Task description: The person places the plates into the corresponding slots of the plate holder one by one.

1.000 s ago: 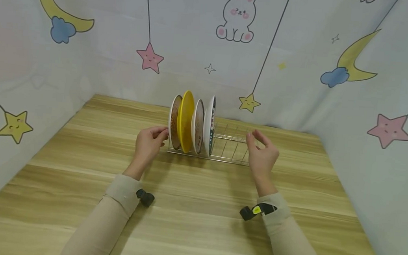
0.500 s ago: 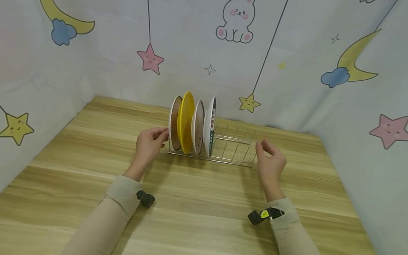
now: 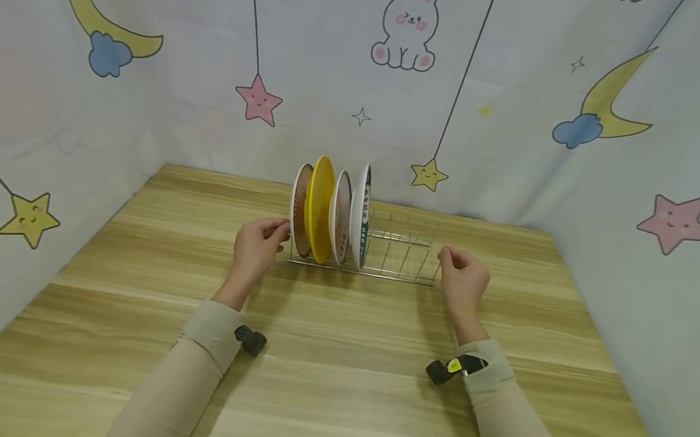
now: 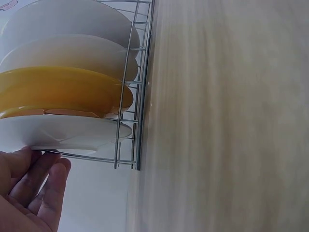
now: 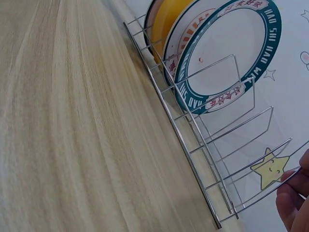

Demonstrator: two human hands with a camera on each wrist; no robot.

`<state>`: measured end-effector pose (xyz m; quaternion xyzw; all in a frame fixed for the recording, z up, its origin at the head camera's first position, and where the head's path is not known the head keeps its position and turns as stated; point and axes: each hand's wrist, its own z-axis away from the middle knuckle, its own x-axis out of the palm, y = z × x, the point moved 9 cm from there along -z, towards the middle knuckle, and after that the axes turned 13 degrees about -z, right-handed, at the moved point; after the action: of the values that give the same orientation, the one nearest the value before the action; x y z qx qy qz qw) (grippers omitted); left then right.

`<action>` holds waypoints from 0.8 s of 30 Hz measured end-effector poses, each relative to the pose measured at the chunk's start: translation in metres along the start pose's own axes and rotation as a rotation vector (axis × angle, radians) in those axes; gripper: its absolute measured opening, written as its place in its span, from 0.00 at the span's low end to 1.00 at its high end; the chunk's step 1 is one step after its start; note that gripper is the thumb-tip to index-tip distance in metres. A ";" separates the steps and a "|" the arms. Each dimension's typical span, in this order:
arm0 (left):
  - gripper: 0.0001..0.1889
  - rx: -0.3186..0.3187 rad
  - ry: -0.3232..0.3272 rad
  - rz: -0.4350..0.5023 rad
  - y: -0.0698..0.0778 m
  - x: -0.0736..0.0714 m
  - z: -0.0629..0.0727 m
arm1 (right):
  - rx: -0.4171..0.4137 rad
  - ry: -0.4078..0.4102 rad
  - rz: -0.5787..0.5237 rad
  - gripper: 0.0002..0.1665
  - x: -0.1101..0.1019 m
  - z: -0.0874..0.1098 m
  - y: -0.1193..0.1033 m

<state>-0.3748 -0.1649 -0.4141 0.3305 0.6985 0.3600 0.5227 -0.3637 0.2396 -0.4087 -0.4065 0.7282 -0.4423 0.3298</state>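
A metal wire dish rack (image 3: 394,278) stands on the table with plates upright in its left half. From the left come a brown-patterned plate (image 3: 301,210), a yellow plate (image 3: 320,210), a smaller patterned plate (image 3: 340,218) and a white plate (image 3: 358,216) with a green lettered rim. My left hand (image 3: 255,244) pinches the rack's left end wire, its fingertips close by the outermost plate (image 4: 63,130). At the opposite end, my right hand (image 3: 465,279) pinches the end wire (image 5: 270,192) between thumb and finger. Wire dividers stand between it and the plates.
The wood-grain table (image 3: 339,380) spreads in front of the rack. Behind it and along both sides hang pale sheets (image 3: 313,53) printed with stars, moons and a rabbit. Each wrist carries a small black camera (image 3: 251,340).
My right hand has moved right and slightly down to the rack's right end, and its thumb and finger have closed on the end wire. The left hand, rack and plates stay put.
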 end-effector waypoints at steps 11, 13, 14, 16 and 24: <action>0.12 -0.005 0.006 -0.012 0.001 -0.002 0.000 | 0.037 -0.020 -0.008 0.11 0.001 0.001 0.002; 0.13 -0.003 0.007 -0.011 0.002 -0.004 0.001 | 0.046 -0.023 -0.021 0.10 0.001 0.002 0.003; 0.13 -0.002 0.007 -0.012 0.002 -0.005 0.002 | 0.056 -0.026 -0.032 0.10 0.001 0.002 0.003; 0.13 -0.001 0.005 -0.016 0.002 -0.006 0.004 | 0.075 -0.034 -0.058 0.11 0.002 0.003 0.004; 0.13 -0.024 -0.011 -0.039 -0.001 -0.008 0.013 | 0.121 -0.057 -0.101 0.11 -0.001 0.006 0.004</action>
<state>-0.3604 -0.1705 -0.4134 0.3126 0.6976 0.3560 0.5375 -0.3600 0.2391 -0.4144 -0.4347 0.6691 -0.4898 0.3513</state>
